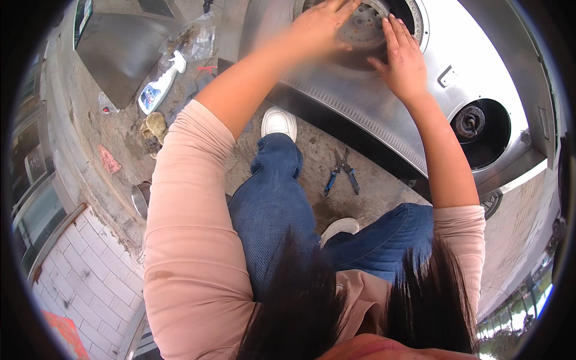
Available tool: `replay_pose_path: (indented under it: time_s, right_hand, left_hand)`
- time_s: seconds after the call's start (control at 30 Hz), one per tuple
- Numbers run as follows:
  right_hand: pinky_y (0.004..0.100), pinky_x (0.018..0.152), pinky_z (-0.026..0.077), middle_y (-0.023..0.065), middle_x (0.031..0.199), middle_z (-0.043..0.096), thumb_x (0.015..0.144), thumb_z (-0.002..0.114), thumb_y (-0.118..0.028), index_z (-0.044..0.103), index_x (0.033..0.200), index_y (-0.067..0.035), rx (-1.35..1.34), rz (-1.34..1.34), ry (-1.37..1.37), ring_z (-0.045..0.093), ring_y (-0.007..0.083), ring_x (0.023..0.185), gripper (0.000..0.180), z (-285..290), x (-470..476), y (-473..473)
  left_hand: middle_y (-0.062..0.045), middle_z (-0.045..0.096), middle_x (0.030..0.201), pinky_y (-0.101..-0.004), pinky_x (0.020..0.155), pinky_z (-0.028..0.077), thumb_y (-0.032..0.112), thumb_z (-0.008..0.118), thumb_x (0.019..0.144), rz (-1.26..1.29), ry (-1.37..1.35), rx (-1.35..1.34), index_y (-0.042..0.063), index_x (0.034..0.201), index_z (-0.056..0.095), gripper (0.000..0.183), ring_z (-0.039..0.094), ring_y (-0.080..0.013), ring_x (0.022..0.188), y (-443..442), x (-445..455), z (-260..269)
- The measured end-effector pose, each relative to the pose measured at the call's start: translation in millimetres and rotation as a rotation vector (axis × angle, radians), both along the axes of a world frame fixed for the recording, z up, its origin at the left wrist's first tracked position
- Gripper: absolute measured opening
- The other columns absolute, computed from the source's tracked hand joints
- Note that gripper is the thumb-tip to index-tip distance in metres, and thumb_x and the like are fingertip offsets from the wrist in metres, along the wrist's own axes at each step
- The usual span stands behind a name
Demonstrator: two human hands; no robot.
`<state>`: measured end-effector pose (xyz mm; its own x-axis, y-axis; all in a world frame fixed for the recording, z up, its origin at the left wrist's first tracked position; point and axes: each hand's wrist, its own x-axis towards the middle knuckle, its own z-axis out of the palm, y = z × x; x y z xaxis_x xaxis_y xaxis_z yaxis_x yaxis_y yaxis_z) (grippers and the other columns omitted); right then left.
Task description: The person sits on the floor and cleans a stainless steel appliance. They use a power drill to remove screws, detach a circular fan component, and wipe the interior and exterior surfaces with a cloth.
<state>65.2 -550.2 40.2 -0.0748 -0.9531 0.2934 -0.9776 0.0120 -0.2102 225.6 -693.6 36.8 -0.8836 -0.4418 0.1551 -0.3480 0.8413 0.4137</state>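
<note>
At the top of the view, a round metal fan wheel or burner part (360, 28) sits in a circular opening of a stainless-steel appliance housing (333, 96). My left hand (325, 27) is at the left side of this part, its fingers spread and slightly blurred. On the right rim of the opening lies my right hand (405, 60), fingers extended and thumb apart. Neither hand is closed around anything that I can see. A smaller round opening (497, 155) with a dirty round fitting (469, 121) inside is farther right on the housing.
Blue-handled pliers (342, 173) lie spread on the concrete floor (387, 186) below the housing. On the left are a white spray bottle (155, 92), a metal sheet (119, 56), a plastic bag (195, 38), a dirty rag or glove (156, 126) and a metal cylinder (141, 198).
</note>
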Motion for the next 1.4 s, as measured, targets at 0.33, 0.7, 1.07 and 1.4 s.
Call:
replay_pose_path:
  time_s: [0.33, 0.7, 1.07, 1.4]
  right_hand:
    - [0.0384, 0.091, 0.049, 0.016, 0.135, 0.05, 0.072, 0.076, -0.014, 0.047, 0.133, -0.003, -0.009, -0.027, -0.086, 0.057, 0.0342, 0.109, 0.068, -15.6, -0.3, -16.0]
    - [0.0379, 0.092, 0.049, 0.0149, 0.136, 0.049, 0.074, 0.077, -0.02, 0.045, 0.134, -0.002, -0.032, -0.056, -0.111, 0.057, 0.0337, 0.11, 0.07, -23.1, 1.1, -15.7]
    - [0.0465, 0.106, 0.036, 0.0209, 0.149, 0.029, 0.072, 0.079, -0.03, 0.03, 0.141, 0.003, -0.003, 0.021, -0.002, 0.039, 0.0367, 0.13, 0.091, -41.0, 0.1, -13.9]
    - [0.0473, 0.106, 0.036, 0.0291, 0.148, 0.023, 0.071, 0.079, -0.032, 0.026, 0.139, 0.01, 0.038, 0.01, -0.014, 0.04, 0.042, 0.128, 0.097, -42.2, 8.1, -14.0]
  left_hand:
    - [-0.021, 0.029, 0.147, -0.0395, 0.102, 0.042, 0.021, 0.083, 0.065, -0.071, -0.014, 0.128, 0.0, 0.144, 0.024, 0.101, 0.043, -0.0368, 0.127, -17.4, -2.7, -18.9]
    - [-0.022, 0.029, 0.145, -0.0406, 0.102, 0.042, 0.029, 0.084, 0.063, -0.139, 0.092, 0.068, 0.0, 0.145, 0.022, 0.107, 0.042, -0.0392, 0.127, -27.5, 0.9, -40.6]
    - [-0.026, 0.028, 0.145, -0.0402, 0.105, 0.039, 0.039, 0.08, 0.067, -0.181, 0.159, -0.125, -0.007, 0.142, 0.023, 0.104, 0.04, -0.04, 0.129, -24.6, 2.8, -50.2]
    - [-0.028, 0.027, 0.146, -0.0406, 0.108, 0.036, 0.042, 0.076, 0.071, -0.167, 0.179, -0.213, -0.007, 0.142, 0.023, 0.101, 0.038, -0.0409, 0.131, -24.4, -0.6, -59.4]
